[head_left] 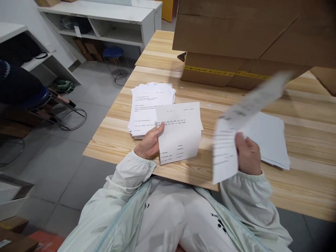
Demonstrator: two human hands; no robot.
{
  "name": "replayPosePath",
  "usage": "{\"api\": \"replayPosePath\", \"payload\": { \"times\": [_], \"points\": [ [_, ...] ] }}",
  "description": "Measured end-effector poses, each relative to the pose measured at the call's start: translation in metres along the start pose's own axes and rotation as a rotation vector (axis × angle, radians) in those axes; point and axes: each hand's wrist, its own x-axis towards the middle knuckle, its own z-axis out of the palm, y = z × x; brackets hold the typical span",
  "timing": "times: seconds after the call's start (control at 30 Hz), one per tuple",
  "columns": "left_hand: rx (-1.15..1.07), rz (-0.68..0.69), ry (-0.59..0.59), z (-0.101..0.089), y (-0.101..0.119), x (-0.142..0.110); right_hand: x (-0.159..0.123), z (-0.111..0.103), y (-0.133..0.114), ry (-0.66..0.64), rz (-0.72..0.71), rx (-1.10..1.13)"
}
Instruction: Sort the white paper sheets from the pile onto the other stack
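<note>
My left hand (151, 141) is closed on the left edge of some printed sheets (181, 133), thumb on top, just above the table's near edge. My right hand (248, 154) grips another printed sheet (225, 150), which is bent and blurred by motion at its upper end. Beyond my left hand lies a thick, uneven stack of printed paper (151, 99). Partly hidden behind my right hand is a second stack of sheets (270, 138), blank on its visible face.
Large cardboard boxes (210, 63) stand at the back right of the wooden table (110, 140), a dark phone-like object (181, 56) beside them. To the left are a blue stool (113, 52), white shelving (120, 31) and a seated person (21, 84).
</note>
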Motion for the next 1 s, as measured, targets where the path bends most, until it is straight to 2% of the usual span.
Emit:
{"api": "replayPosePath", "payload": {
  "times": [0.1, 0.2, 0.27, 0.33, 0.37, 0.47, 0.53, 0.63, 0.77, 0.87, 1.0],
  "points": [
    [0.025, 0.020, -0.017, 0.000, -0.003, 0.001, -0.021, 0.029, 0.002, 0.004, 0.036, -0.111],
    [0.081, 0.034, -0.059, 0.002, -0.007, 0.002, -0.035, 0.053, 0.007, -0.070, -0.054, -0.248],
    [0.147, 0.046, -0.093, 0.005, -0.010, 0.001, -0.040, 0.060, 0.011, -0.099, -0.107, -0.288],
    [0.238, 0.067, -0.117, 0.012, -0.011, -0.004, -0.042, 0.062, 0.014, -0.053, -0.176, -0.287],
    [0.301, 0.082, -0.130, 0.016, -0.009, -0.008, -0.041, 0.061, 0.015, 0.009, -0.233, -0.258],
    [0.551, 0.216, -0.199, 0.033, -0.001, -0.022, -0.033, 0.052, 0.013, 0.197, -0.434, -0.044],
    [0.740, 0.356, -0.280, 0.043, 0.005, -0.029, -0.027, 0.045, 0.009, 0.152, -0.489, 0.085],
    [0.945, 0.514, -0.354, 0.048, 0.007, -0.030, -0.024, 0.041, 0.008, -0.019, -0.488, 0.115],
    [0.986, 0.645, -0.258, 0.039, -0.006, -0.021, -0.029, 0.049, 0.020, -0.054, -0.471, 0.101],
    [0.950, 0.635, -0.166, 0.033, -0.018, -0.019, -0.034, 0.054, 0.027, -0.061, -0.392, 0.105],
    [0.895, 0.603, -0.057, 0.036, -0.023, -0.022, -0.036, 0.052, 0.025, -0.044, -0.304, 0.094]
  ]
}}
